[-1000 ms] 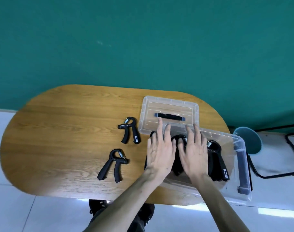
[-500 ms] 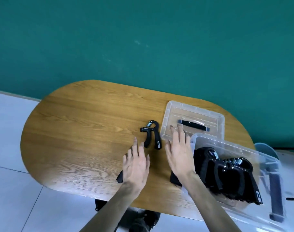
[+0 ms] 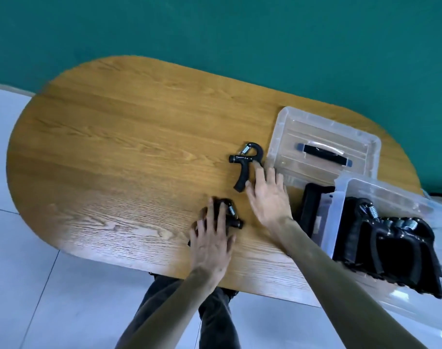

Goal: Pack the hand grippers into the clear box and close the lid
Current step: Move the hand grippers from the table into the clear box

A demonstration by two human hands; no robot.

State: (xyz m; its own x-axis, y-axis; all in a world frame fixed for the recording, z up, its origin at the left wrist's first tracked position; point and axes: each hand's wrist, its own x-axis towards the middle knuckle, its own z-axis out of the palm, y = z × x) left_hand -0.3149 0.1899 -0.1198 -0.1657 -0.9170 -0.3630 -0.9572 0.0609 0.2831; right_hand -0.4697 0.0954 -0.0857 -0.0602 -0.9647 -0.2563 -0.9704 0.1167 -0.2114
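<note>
- The left hand [image 3: 211, 238] lies flat over a black hand gripper [image 3: 231, 217] near the front edge of the wooden table [image 3: 114, 147]; its fingers are spread and nearly straight, resting on the tool rather than curled round it.
- Only the spring and 1 handle end of that gripper show past the fingers.
- The right hand [image 3: 268, 197] reaches across to a second hand gripper [image 3: 247, 162], which lies on the table just left of the lid [image 3: 323, 147].
- Its fingers are extended and apart; the forefinger touches the gripper's right handle, and the thumb sits close beside the left handle's tip. No closed grasp shows.
- The clear box [image 3: 381, 197] stands at the right end of the table, uncovered, with a row of black grippers [image 3: 391, 243] packed inside, springs pointing away from the person.
- Another dark piece [image 3: 309, 210] lies against the box's left wall; what it is cannot be told.
- The lid rests flat on the table behind the box, with its black carry handle [image 3: 323, 154] in view.
- A green wall [image 3: 215, 34] rises behind the table, and pale floor tiles [image 3: 26, 285] show below it.
</note>
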